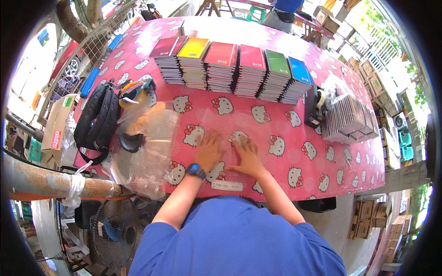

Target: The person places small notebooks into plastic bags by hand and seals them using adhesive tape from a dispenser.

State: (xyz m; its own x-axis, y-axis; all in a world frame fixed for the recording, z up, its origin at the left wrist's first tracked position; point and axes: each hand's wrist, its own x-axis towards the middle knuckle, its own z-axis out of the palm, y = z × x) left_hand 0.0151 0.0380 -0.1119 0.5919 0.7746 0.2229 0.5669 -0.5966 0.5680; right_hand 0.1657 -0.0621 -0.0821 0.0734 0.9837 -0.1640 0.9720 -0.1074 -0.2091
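Both hands lie on a pink table cover (239,110) printed with white cat faces. My left hand (209,151) rests palm down with its fingers stretched out, and a dark watch (196,171) is on that wrist. Beside it my right hand (247,156) is also flat, fingers spread, slightly blurred. A clear sheet or bag seems to lie under them; its edges are hard to make out. Between my forearms, near the table's front edge, is a white printed strip (227,186). To the left of my left hand lie clear plastic bags (154,158).
Beyond my hands stand several stacks of spiral notebooks (221,56) in different colours. At right are a tape dispenser (314,108) and a notebook bundle (345,120). A black bag (97,120) and a dark curved object (131,142) sit left. Another person (286,14) is far behind.
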